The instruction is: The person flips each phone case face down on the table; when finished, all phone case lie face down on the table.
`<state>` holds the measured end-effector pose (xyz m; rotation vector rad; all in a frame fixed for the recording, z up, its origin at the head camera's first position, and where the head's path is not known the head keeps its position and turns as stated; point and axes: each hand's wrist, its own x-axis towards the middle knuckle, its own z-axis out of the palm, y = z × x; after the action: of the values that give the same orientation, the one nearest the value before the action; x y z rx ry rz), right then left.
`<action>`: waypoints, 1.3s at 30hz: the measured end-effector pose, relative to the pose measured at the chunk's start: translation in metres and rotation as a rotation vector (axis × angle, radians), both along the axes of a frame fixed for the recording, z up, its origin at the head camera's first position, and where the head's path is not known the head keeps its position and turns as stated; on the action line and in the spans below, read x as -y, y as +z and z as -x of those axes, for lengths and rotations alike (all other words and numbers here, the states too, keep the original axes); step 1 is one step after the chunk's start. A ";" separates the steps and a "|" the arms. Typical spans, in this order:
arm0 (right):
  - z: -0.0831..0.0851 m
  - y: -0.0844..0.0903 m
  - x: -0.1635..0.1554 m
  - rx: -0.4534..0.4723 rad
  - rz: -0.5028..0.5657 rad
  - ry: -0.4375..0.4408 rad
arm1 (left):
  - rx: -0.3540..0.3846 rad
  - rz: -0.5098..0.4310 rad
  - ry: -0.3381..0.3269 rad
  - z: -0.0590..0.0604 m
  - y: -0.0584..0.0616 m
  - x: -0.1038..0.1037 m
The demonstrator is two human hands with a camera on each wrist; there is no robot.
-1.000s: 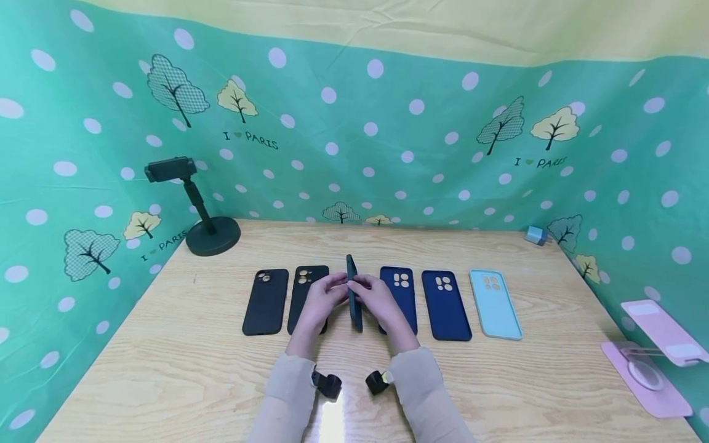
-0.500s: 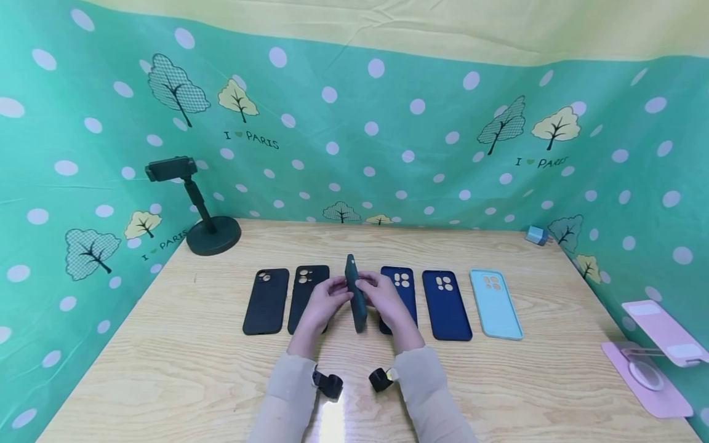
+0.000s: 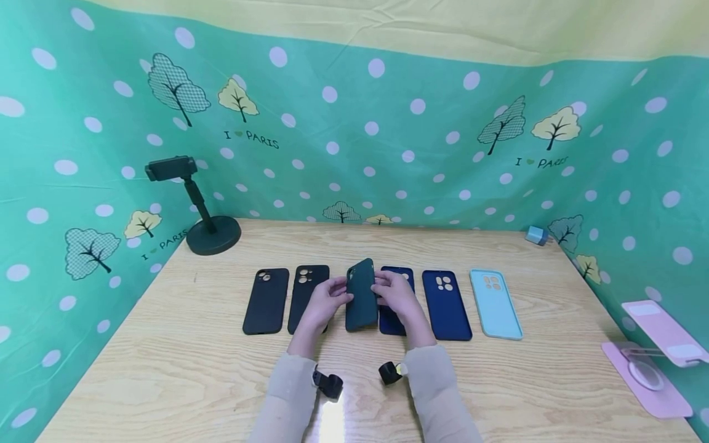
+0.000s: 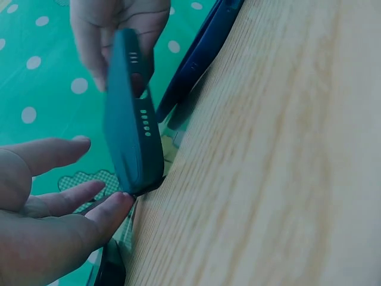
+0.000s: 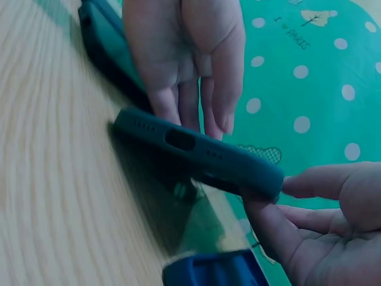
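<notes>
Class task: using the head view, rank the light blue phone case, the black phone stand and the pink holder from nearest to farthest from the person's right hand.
1. light blue phone case, just right of the right hand.
2. black phone stand, far left corner.
3. pink holder, right table edge.

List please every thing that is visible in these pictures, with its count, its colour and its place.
dark green phone case: 1, dark green, tilted between both hands, middle of the row
black phone cases: 2, black, flat, left of the row
navy phone cases: 2, dark blue, flat, right of middle
light blue phone case: 1, pale blue, right end
phone stand: 1, black, far left corner
pink stand: 1, pink, right edge
small charger: 1, bluish, far right corner
table: 1, light wood
left hand: touches the case
right hand: holds the case
</notes>
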<state>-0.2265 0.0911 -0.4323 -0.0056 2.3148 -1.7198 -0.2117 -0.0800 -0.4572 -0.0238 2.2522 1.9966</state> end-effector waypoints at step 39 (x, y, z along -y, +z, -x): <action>-0.002 -0.001 0.006 -0.163 -0.441 0.036 | 0.007 0.095 0.043 0.000 0.006 -0.002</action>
<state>-0.2247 0.0853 -0.4333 -0.1077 2.7459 -1.1976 -0.2119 -0.0777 -0.4511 -0.0889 2.3591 1.9054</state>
